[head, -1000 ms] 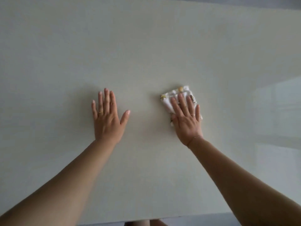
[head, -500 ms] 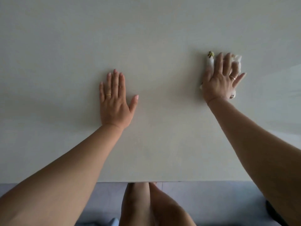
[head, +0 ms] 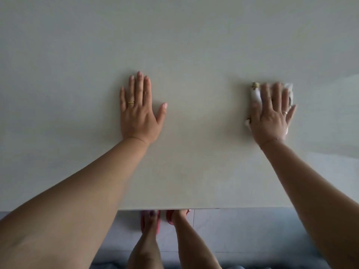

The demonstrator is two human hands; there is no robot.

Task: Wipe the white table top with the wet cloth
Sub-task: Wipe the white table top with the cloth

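The white table top (head: pixel 194 45) fills most of the view. My right hand (head: pixel 272 115) presses flat on a folded white cloth (head: pixel 254 94) with small yellow and dark marks, at the right of the table. Most of the cloth is hidden under the palm; its edges show at the fingertips and by the thumb. My left hand (head: pixel 138 111) lies flat on the table near the middle, fingers spread, holding nothing. Both hands wear a ring.
The table's near edge (head: pixel 213 208) runs across the lower part of the view. Below it are a grey tiled floor (head: pixel 242 230) and my legs and feet in pink sandals (head: pixel 150 222). A bright reflection lies on the table's right side (head: pixel 342 171).
My right hand slid the cloth from the table's middle out to the right, then back toward me a little. The left hand stayed flat in place. The view tilted down, showing floor and feet.
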